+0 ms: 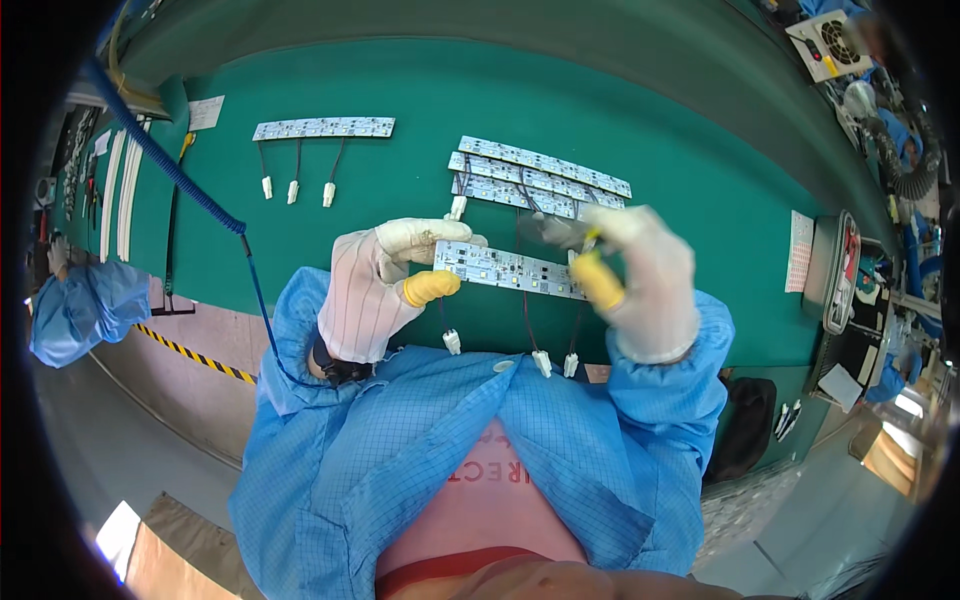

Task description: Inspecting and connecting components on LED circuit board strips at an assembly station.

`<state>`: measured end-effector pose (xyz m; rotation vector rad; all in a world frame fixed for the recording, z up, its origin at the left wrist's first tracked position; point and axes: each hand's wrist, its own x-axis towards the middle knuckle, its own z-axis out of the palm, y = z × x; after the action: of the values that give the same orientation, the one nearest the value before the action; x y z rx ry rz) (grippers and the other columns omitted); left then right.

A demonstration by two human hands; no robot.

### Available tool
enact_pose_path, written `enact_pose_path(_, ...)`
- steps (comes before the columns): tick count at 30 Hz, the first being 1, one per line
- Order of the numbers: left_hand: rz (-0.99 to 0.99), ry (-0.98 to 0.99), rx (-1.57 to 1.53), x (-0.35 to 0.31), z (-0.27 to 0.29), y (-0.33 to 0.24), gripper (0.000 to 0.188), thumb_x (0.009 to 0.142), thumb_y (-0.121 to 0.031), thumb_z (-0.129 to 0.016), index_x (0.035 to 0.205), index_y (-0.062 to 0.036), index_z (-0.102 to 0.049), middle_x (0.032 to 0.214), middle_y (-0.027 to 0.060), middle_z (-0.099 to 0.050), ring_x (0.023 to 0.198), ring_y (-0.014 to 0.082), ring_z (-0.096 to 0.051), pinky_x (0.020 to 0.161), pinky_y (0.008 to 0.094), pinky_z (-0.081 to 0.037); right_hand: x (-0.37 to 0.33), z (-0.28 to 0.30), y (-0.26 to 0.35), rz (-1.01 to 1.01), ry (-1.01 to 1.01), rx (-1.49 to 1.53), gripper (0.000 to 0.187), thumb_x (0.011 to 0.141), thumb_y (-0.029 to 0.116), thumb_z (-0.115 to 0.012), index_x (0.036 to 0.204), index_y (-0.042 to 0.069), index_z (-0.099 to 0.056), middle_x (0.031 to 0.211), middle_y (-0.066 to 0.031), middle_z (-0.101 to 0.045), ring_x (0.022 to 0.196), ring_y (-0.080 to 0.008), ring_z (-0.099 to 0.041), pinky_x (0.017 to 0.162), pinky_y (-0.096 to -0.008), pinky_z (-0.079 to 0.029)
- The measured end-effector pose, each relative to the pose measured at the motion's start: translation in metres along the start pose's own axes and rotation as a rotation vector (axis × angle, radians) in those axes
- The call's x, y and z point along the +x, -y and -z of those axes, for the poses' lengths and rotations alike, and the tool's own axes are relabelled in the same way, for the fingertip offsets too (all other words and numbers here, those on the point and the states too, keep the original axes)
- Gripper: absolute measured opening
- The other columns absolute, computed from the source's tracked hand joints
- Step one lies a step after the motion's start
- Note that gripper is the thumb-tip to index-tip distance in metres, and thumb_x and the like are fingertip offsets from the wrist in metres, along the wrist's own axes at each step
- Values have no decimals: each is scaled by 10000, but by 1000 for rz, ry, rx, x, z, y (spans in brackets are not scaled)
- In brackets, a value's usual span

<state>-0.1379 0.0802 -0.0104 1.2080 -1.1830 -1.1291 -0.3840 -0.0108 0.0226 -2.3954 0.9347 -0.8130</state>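
A white circuit board strip (505, 268) dotted with small components is held level in front of my chest. My left hand (405, 265), in a white glove with yellow fingertip covers, pinches its left end. Smeared by motion, my right hand (640, 275) is at the strip's right end, its yellow-tipped fingers bent together. A blurred greyish, see-through thing (560, 230) juts from those fingers; its kind cannot be made out. Dark wires with white connectors (541, 363) hang below the strip. Just beyond lie several similar strips (545, 165), side by side and slightly tilted.
Another wired strip (325, 128) lies farther left on the green mat (420, 90). A blue coiled cord (165, 160) runs to the strap on my left wrist (340, 370). At right stand a metal tray (830, 270) and a fan unit (830, 45). A co-worker's blue sleeve (90, 310) shows far left.
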Motion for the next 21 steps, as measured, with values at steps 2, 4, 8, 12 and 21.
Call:
enact_pose_path(2,40,6,-9,0,5,-7,510,787,-290,-777,1130,48,-610,1030,166,-699,934,194,-685,838,300,-540,6,12,-17,-209,-103,-146,303,788,48,-686,1080,71,-609,920,-123,-651,780,-278,-633,681,-355,-500)
enact_pose_path(4,79,1,-27,-1,10,-17,566,796,-298,-778,1163,81,-570,1061,213,-679,982,225,-669,890,337,-529,-6,28,-61,-314,-94,-620,284,802,127,-694,1070,104,-603,931,-126,-619,819,-336,-615,679,-400,-490)
enact_pose_path(8,63,-20,-129,1,14,-20,540,803,-273,-778,1161,73,-570,1071,212,-677,978,220,-667,881,323,-521,-60,46,-143,-545,-24,-999,370,814,152,-694,1165,111,-582,1008,-90,-631,892,-307,-621,767,-419,-501)
enact_pose_path(12,-55,-91,-246,4,13,-16,468,800,-235,-764,1149,40,-618,1026,135,-702,917,150,-674,811,250,-535,-68,55,-122,-100,-189,-998,409,862,179,-654,1244,79,-548,1072,-91,-637,871,-269,-642,769,-395,-503)
enact_pose_path(21,-55,-1,-456,1,11,-20,463,802,-88,-735,1225,23,-584,1038,142,-688,896,161,-668,682,265,-582,-15,44,-5,-389,-123,898,423,969,273,-559,1248,-38,-492,608,-78,-614,425,-46,-461,395,-148,-302)
